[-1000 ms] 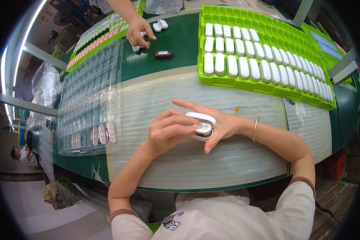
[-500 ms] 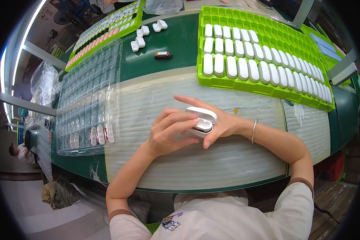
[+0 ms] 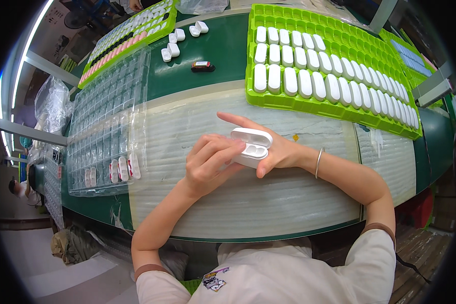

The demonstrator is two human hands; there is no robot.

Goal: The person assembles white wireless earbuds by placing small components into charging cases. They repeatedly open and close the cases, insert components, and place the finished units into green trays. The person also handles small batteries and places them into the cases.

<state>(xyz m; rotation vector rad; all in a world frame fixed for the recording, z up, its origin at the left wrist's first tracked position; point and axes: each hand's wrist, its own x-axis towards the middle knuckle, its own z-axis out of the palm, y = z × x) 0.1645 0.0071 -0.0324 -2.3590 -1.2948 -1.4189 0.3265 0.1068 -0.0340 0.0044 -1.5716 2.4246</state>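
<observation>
A white earbud charging case [image 3: 249, 161] with its lid raised is between my two hands over the mat. My right hand [image 3: 283, 151] grips its right end, with the thumb in front and the index finger stretched out behind the lid. My left hand [image 3: 210, 161] is at the left end, its fingers bent and their tips on the inner tray [image 3: 255, 151]. The tray has rounded hollows and lies level inside the case. The case's underside and the palm-side fingers are hidden.
A green tray [image 3: 334, 104] of white cases stands at far right. A clear blister tray [image 3: 104, 188] with several small white parts is at left. Open white cases [image 3: 171, 52] and a small dark item [image 3: 202, 67] lie beyond the mat. Another filled green tray [image 3: 143, 34] is at far left.
The inner tray, tilted and standing proud of the case before, now lies down level in it. My left fingertips have shifted slightly left along the case.
</observation>
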